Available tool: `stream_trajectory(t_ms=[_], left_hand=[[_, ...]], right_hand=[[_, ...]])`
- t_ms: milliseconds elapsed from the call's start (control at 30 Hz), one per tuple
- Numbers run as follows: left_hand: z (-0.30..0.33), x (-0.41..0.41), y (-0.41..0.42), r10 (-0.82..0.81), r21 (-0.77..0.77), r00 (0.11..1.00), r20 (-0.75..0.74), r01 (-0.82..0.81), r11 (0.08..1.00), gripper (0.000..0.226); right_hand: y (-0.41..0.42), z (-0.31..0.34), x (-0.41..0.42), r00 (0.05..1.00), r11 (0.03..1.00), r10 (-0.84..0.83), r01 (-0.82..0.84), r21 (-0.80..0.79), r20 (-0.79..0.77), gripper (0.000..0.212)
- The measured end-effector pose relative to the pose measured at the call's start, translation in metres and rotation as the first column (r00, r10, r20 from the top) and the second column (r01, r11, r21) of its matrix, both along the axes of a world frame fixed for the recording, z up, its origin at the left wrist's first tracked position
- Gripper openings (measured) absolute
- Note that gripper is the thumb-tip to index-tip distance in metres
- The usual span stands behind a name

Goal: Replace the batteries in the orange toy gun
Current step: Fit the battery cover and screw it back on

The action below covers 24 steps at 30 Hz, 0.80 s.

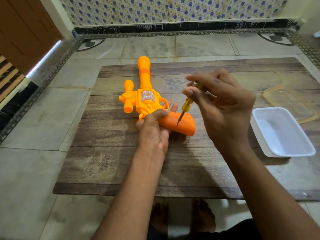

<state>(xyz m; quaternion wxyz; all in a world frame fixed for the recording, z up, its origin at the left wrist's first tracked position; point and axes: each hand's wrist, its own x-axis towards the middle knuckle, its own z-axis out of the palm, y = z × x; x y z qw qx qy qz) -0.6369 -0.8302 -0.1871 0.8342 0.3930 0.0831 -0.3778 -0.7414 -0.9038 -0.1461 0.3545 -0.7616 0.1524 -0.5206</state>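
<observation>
The orange toy gun (145, 94) lies on its side on a wooden board (121, 153), barrel pointing away from me. My left hand (154, 129) grips it where the body meets the darker orange handle (183, 122). My right hand (223, 108) holds a yellow-handled screwdriver (187, 105) by its top, fingers spread. The metal tip of the screwdriver rests on a screw in the handle's side. No batteries are visible.
A white plastic tray (284, 146) sits at the board's right edge, and a clear lid (277, 94) lies behind it. The board rests on a tiled floor (34, 170). My bare feet (181, 219) show below the board's near edge.
</observation>
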Motion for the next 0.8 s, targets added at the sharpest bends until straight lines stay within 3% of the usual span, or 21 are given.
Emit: stream_trajectory(t_ms=[267, 467, 633, 800], left_hand=[[0.0041, -0.0016, 0.0014, -0.004, -0.012, 0.999, -0.035, 0.004, 1.0, 0.057], [0.003, -0.0027, 0.0062, -0.062, 0.04, 0.998, 0.006, 0.062, 0.997, 0.055], [0.0052, -0.0007, 0.0033, -0.017, -0.017, 0.999, -0.039, 0.016, 1.0, 0.058], [0.0048, -0.0033, 0.0046, -0.025, -0.04, 1.0, 0.008, 0.025, 0.999, 0.058]], right_hand=[[0.0035, 0.0016, 0.0002, 0.995, 0.994, 0.086, -0.088, 0.058, 0.051, 0.02], [0.0063, 0.0019, 0.0034, 0.999, 1.0, 0.0, -0.001, 0.026, 0.033, 0.023], [0.0066, 0.0019, 0.0009, 0.992, 0.988, 0.102, -0.109, 0.105, 0.069, 0.023], [0.0067, 0.0041, 0.0025, 1.0, 0.997, -0.011, 0.009, 0.072, 0.027, 0.024]])
